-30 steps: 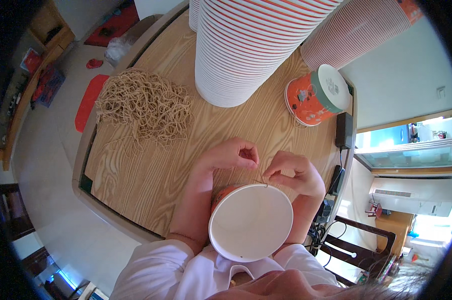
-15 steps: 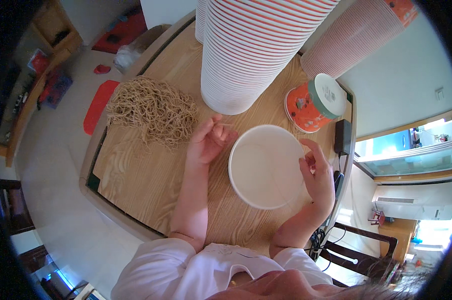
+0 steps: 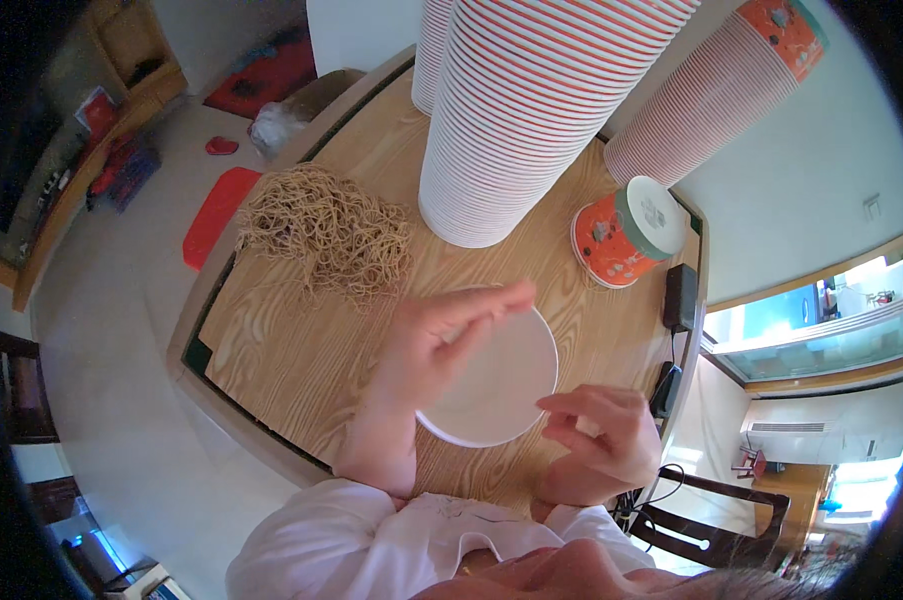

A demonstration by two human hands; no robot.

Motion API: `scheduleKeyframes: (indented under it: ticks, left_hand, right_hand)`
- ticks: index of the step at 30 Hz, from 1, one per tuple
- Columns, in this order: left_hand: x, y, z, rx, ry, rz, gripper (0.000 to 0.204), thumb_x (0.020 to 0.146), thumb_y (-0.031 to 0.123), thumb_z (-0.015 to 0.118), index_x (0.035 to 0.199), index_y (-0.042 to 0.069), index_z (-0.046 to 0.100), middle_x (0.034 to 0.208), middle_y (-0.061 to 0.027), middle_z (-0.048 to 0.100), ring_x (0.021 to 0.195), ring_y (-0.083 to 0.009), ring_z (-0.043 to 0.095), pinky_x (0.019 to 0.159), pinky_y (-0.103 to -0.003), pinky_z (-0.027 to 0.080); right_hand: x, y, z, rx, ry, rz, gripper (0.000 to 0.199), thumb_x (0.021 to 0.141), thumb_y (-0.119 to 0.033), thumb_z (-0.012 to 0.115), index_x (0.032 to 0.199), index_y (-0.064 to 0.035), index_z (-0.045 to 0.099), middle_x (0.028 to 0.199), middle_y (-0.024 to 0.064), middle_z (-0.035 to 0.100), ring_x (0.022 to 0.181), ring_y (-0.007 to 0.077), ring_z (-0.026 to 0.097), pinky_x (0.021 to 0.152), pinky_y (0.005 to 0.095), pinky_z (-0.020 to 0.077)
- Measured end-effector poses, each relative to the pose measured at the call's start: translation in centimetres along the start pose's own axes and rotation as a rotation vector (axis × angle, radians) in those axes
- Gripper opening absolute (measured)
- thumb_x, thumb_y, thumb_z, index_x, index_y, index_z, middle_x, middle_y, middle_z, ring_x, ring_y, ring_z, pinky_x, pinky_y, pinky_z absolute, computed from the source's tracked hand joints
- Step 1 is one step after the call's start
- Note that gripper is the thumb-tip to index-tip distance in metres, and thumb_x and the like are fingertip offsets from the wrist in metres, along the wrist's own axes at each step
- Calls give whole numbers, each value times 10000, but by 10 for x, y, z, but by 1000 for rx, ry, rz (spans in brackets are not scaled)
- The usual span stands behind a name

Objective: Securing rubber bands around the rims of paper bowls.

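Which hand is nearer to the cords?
Left. The left hand is just below and right of the cords; the right hand is farther right, by the bucket.

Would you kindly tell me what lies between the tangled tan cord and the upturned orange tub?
In the head view, the base of the tall nested tub stack stands between them, with wood-grain tabletop showing on either side.
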State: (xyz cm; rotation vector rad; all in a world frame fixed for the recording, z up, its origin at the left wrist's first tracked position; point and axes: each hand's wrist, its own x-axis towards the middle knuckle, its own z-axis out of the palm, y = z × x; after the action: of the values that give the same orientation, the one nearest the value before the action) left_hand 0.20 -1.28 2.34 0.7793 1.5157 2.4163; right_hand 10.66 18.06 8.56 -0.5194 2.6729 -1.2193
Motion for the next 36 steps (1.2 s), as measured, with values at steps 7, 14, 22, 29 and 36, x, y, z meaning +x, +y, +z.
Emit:
scheduleKeyframes:
  ticks: [7,14,22,29,36]
  left_hand:
    - [-4,11,25,615,-100,98,167,770,44,699,934,52,722,881,-95,701,832,-219,672,739,-310,527]
    - [-3,3,10,600,-6,181,128,754,84,720,870,31,704,834,-105,687,767,-255,660,677,-333,523]
    - [-2,4,6,631,12,131,117,764,90,714,860,24,701,846,-119,685,780,-268,658,693,-347,521]
    - [-9,9,-2,802,-139,-47,169,742,113,741,896,51,709,988,-85,664,912,-227,628,786,-334,492]
    - [-6,29,4,558,-352,165,519,748,216,729,1225,119,546,1184,-150,547,1171,-313,470,1007,-435,358]
  right_hand:
    - [41,0,31,-51,739,39,299,647,-40,792,879,-5,606,826,110,647,790,241,651,715,315,512]
    - [29,5,19,89,692,81,203,696,34,741,880,15,656,794,98,669,741,170,654,668,269,512]
    - [30,13,12,-14,683,183,142,699,27,745,823,10,676,771,85,664,703,143,630,638,262,495]
    - [22,11,3,-81,735,129,83,718,-11,718,763,20,656,737,92,650,676,172,615,609,263,474]
    - [22,4,46,1028,1106,-830,350,739,-138,647,438,-50,493,380,78,478,275,210,443,302,322,342]
